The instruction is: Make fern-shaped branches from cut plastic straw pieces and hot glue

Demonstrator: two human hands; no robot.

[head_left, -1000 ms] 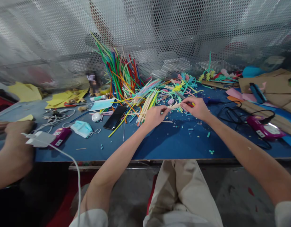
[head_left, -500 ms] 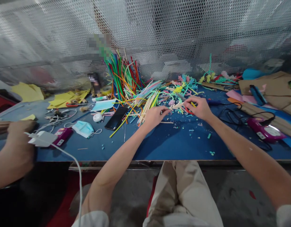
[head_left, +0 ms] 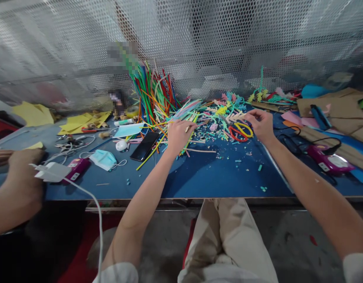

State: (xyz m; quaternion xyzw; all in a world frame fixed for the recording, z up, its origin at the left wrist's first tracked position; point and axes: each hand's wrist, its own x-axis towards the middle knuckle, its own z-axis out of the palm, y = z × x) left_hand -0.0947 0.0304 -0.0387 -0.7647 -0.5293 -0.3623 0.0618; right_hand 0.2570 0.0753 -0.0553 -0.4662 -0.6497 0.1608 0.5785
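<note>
My right hand (head_left: 260, 124) is closed in a pinch at the end of a cream pipe-cleaner sprig (head_left: 236, 117) with short side tufts. Just below it, scissors (head_left: 242, 131) with one red and one yellow loop lie on the table. My left hand (head_left: 179, 136) is over a bundle of pale and yellow pipe cleaners (head_left: 194, 118), its fingers bent together; what they grip is too small and partly covered to make out. A single pale pipe cleaner (head_left: 203, 151) lies in front of that hand. Coloured sprigs (head_left: 225, 106) are heaped behind the scissors.
Small clippings litter the blue table (head_left: 205, 181). A phone (head_left: 145, 146), a face mask (head_left: 103, 159) and a purple power strip (head_left: 78, 169) lie left. Another purple strip (head_left: 330, 163) with black cable is right. A co-worker's arm (head_left: 24, 184) is at far left; perforated metal (head_left: 217, 47) stands behind.
My hands have moved apart: the left went left to the pipe-cleaner bundle, the right went right with the cream sprig. The scissors' loops, partly covered before by my right hand, now show fully.
</note>
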